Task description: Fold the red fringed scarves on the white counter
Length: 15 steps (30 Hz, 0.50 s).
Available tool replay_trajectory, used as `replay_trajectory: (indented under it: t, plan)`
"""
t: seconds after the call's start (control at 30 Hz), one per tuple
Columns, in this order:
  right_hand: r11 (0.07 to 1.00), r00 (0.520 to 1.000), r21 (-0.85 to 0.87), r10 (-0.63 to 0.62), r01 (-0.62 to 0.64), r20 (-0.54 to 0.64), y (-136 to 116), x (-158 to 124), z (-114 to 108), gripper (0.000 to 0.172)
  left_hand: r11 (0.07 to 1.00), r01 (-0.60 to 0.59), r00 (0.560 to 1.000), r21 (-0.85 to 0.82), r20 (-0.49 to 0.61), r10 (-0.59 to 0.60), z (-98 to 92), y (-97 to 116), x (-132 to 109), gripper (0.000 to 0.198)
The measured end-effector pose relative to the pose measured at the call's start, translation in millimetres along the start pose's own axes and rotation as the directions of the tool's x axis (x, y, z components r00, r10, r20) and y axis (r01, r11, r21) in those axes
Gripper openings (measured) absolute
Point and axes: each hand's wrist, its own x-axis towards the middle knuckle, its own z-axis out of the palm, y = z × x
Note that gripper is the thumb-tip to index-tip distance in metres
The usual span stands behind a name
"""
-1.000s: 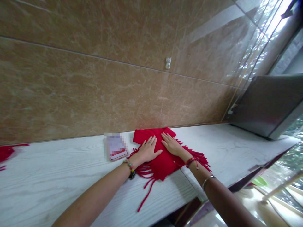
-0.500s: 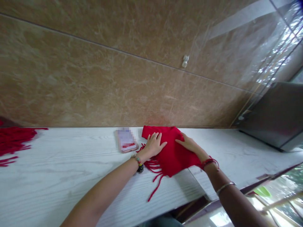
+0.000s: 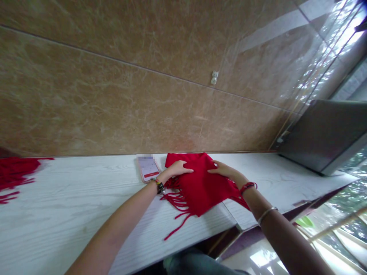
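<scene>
A folded red scarf (image 3: 203, 189) with fringe on its left and right lies on the white wood-grain table (image 3: 86, 202) against the wall. My left hand (image 3: 176, 168) grips its upper left part, thumb on top and the other fingers mostly hidden. On the right edge, my right hand (image 3: 228, 170) holds the cloth with the thumb over it and the fingers along the side. A phone (image 3: 148, 171) with a lit screen lies just left of my left hand.
More red fringed cloth (image 3: 17, 173) lies at the far left. A dark grey box-like object (image 3: 327, 133) stands at the right end. Brown marbled tiles (image 3: 114, 103) form the wall behind, carrying a small white fitting (image 3: 214, 77). The table's front edge runs close to my body.
My left hand has gone from lying flat with spread fingers to gripping the scarf's left side. Fringe now shows beyond the right edge. The view has shifted slightly.
</scene>
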Motion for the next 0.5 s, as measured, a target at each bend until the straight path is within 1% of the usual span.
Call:
replay_trajectory:
  t: [0.13,0.3,0.33,0.4,0.5]
  plan:
    - [0.999,0.999,0.017,-0.048,0.048,0.007,-8,-15,7,0.055,0.992,0.010,0.999,-0.129,0.048,-0.004,-9.5,5,-14,0.036]
    - [0.992,0.994,0.082,-0.099,0.096,0.037,-31,-30,15,0.061,0.979,0.027,1.000,-0.203,0.009,-0.026,-22.3,18,-38,0.042]
    - [0.988,0.993,0.107,-0.116,0.111,0.038,-37,-34,15,0.062,0.975,0.028,1.000,-0.222,0.005,-0.027,-26.9,22,-44,0.043]
    - [0.975,0.988,0.173,-0.148,0.139,0.040,-51,-42,18,0.062,0.957,0.045,0.999,-0.285,0.036,-0.036,-39.5,32,-57,0.044]
    - [0.953,0.985,0.276,-0.152,0.123,0.086,-70,-52,30,0.063,0.917,0.133,0.987,-0.377,0.136,-0.087,-66.8,42,-82,0.044]
